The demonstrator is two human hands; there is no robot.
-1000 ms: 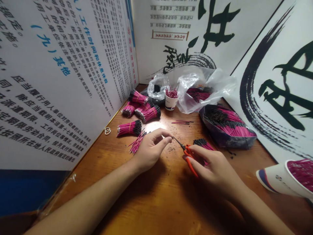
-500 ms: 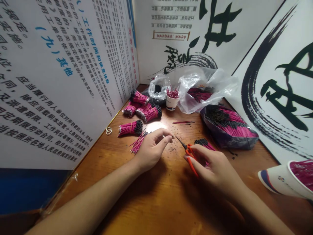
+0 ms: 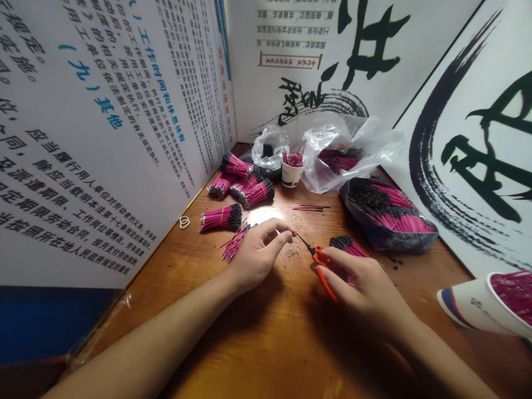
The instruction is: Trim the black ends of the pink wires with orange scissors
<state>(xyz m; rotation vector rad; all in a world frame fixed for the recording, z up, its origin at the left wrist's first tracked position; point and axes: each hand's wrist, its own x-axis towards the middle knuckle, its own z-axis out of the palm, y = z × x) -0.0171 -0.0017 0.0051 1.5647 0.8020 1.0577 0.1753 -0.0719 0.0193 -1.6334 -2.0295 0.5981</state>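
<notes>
My right hand [image 3: 353, 277] is closed around the orange handles of a pair of small scissors [image 3: 325, 281]. The scissors' thin dark tips point up and left, close to the fingertips of my left hand [image 3: 261, 252]. Thumb and forefinger of that left hand are pinched together; whatever is between them is too small to make out. Under the left hand lies a loose spread of pink wires [image 3: 233, 244] with black ends. Partly behind my right hand is another pile of pink wires [image 3: 348, 245]. Tiny dark clippings [image 3: 294, 254] dot the wooden table between the hands.
Rubber-banded wire bundles [image 3: 222, 216] sit at the left back. A paper cup of wires [image 3: 291, 176] stands behind, beside clear plastic bags [image 3: 353, 138]. To the right are an open dark bag of wires [image 3: 390, 235] and a tipped paper cup [image 3: 469, 305]. Printed panels enclose the table.
The scissors in my right hand have moved slightly left, bringing their tips up to the left fingertips. My left hand keeps its pinch in the same place.
</notes>
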